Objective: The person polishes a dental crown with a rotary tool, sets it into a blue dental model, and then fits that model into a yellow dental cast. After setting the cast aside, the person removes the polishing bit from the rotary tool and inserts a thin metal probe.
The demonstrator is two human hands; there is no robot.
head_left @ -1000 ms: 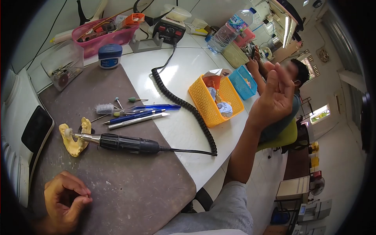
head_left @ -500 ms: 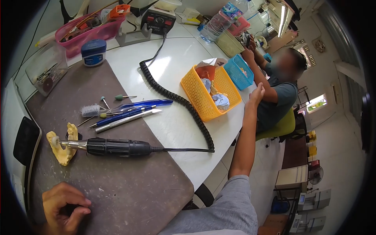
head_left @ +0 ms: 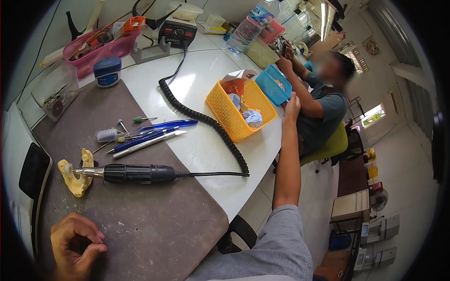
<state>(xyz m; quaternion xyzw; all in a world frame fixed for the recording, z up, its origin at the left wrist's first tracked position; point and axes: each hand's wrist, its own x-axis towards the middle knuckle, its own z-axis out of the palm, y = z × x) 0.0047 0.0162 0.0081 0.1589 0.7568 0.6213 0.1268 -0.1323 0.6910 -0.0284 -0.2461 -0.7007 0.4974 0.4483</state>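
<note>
My left hand (head_left: 77, 243) rests at the lower left of the brown mat (head_left: 154, 225), fingers curled towards the thumb in a loose ring with nothing visible inside. Above it, a black handpiece (head_left: 138, 173) lies with its metal tip over a yellowish jaw-shaped model (head_left: 77, 182). Far to the right, my right arm is stretched out, and my right hand (head_left: 292, 110) is by the near corner of a blue basket (head_left: 274, 89). Its fingers look extended; whether they touch the basket is unclear. A yellow basket (head_left: 239, 112) with crumpled wrappers stands to its left.
Pens, a brush and burs (head_left: 145, 140) lie above the handpiece. Its coiled cord (head_left: 201, 112) runs to a control box (head_left: 177, 33). A blue jar (head_left: 108, 72), pink tray (head_left: 84, 65) and clear bottle (head_left: 246, 33) stand farther back. A seated person (head_left: 323, 103) is beyond the blue basket.
The view has shifted slightly, moving the baskets and seated person left. My right hand is closer to the blue basket's near corner. My left fingers remain curled.
</note>
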